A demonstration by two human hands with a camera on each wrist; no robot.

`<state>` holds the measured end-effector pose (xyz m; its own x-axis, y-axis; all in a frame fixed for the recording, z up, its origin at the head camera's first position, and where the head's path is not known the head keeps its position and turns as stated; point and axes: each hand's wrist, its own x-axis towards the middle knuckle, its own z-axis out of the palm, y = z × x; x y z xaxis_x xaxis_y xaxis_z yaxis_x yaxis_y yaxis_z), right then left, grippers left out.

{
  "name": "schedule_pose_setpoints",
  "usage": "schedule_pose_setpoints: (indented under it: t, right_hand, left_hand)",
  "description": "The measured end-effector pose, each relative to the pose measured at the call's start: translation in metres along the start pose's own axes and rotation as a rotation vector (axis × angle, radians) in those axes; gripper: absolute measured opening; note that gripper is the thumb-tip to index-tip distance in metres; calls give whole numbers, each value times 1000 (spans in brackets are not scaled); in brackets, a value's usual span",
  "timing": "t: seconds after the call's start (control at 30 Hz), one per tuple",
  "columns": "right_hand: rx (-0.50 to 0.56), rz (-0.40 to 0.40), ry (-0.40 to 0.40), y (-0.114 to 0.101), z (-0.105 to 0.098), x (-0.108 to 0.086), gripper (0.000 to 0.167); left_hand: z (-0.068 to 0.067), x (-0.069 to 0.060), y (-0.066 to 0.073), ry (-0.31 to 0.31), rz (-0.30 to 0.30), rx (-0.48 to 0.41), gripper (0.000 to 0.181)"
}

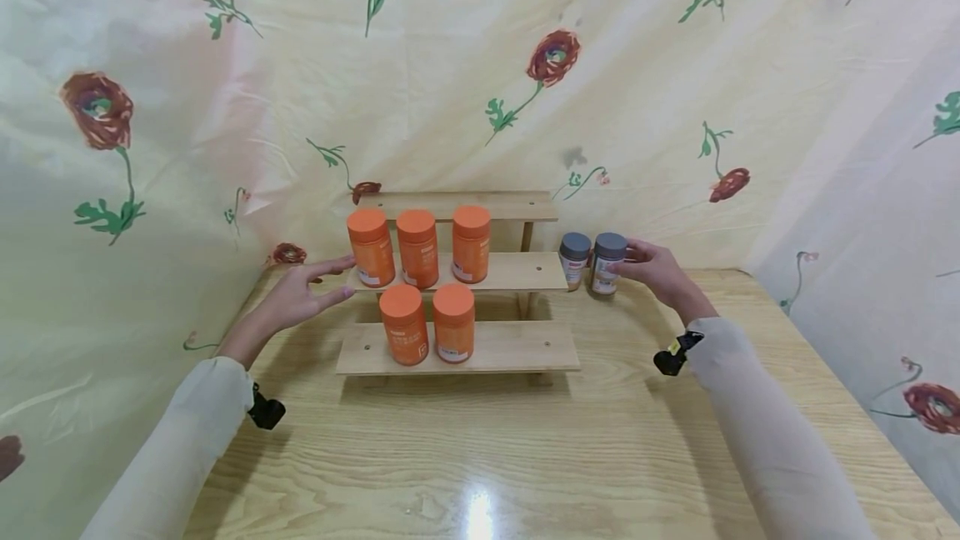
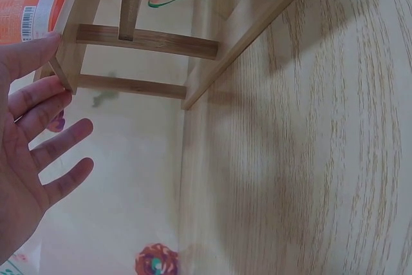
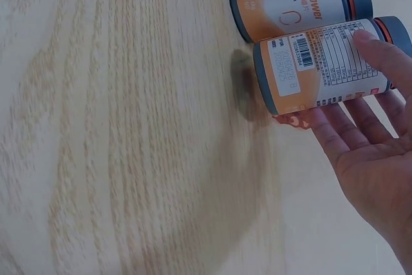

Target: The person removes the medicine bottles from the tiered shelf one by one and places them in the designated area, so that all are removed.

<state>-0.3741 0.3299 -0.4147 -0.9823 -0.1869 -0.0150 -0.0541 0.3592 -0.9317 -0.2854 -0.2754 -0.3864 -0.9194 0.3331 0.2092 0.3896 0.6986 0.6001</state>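
The step in hand looks like gripping the grey-lidded jar (image 1: 603,261) at three o'clock from the rack (image 1: 517,344); the next move probably calls for easing it clear of its twin (image 1: 574,257), close at nine o'clock; the right hand (image 1: 660,271) holds it between thumb and fingers, forearm toward eleven; the left hand (image 1: 300,294), fingers loosely spread, touches the rack's nine o'clock end.

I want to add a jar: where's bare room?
Free: table before the rack, between forearms; bottom shelf, right of its two orange jars. Crowded: left of middle shelf, three more; right of the rack, two grey-lidded jars and the right hand.
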Motion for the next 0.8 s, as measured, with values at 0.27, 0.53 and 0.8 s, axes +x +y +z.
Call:
schedule_pose_setpoints:
  t: [0.27,0.53,0.8]
  right_hand:
    - [-13,13,1,4,3,0,67]
    - [5,44,4,-6,9,-6,69]
    - [-5,73,-15,-8,11,-6,69]
  left_hand:
    - [1,0,-1,0,-8,4,57]
    - [0,-1,0,2,-4,-27,56]
    - [0,0,0,5,-5,-26,56]
